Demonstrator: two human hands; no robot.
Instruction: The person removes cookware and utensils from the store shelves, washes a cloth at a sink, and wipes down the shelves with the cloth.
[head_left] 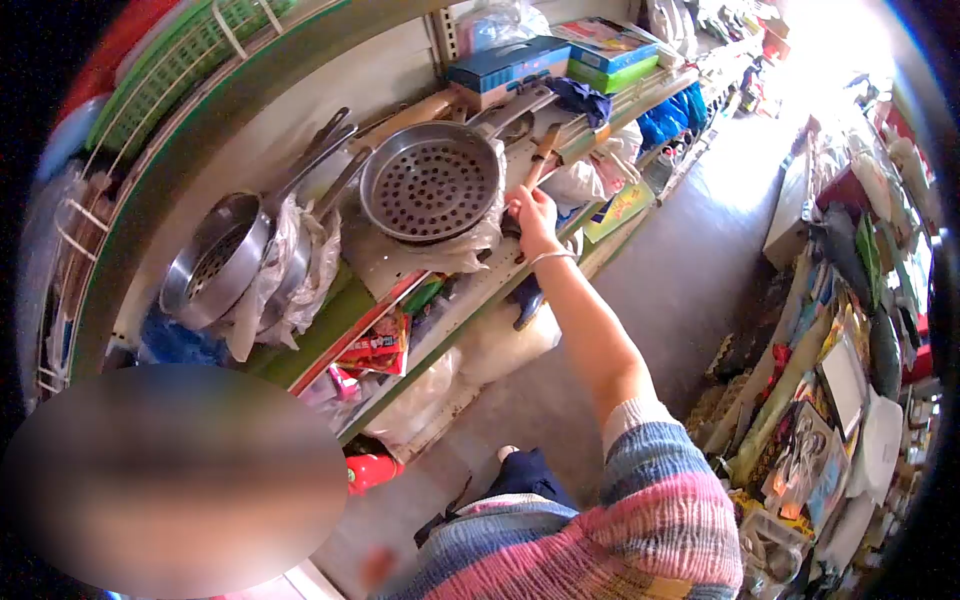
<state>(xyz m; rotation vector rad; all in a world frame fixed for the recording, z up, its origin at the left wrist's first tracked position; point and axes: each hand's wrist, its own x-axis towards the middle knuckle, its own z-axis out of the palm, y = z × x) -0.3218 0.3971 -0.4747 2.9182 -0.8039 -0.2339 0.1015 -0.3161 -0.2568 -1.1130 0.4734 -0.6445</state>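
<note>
In the head view, one hand of the person can be seen, the right one, with one pale bracelet [553,256] at the wrist. The grip of the right hand [534,214] is narrow: the fingers are closed on one wooden handle [545,155]. This handle is at the front edge of the shelf [390,268], just beside a round pan; what it belongs to, I cannot tell. The left hand is out of view, so its state I cannot tell.

On the shelf I count at least three pans: one pan with dotted base [430,182] in the middle, one deep metal pan [215,262] to the left, and one wrapped pan [294,270] beside it, partly covered by plastic. Behind are one dark blue box [508,62] and, next to it, two stacked boxes, the lower one green [610,78]. Below lie red packets [378,345], whose exact number is unclear. Near the floor there is one red container [373,472]. Printing shows on the packets and the upper box, but it is too small for reading.
</note>
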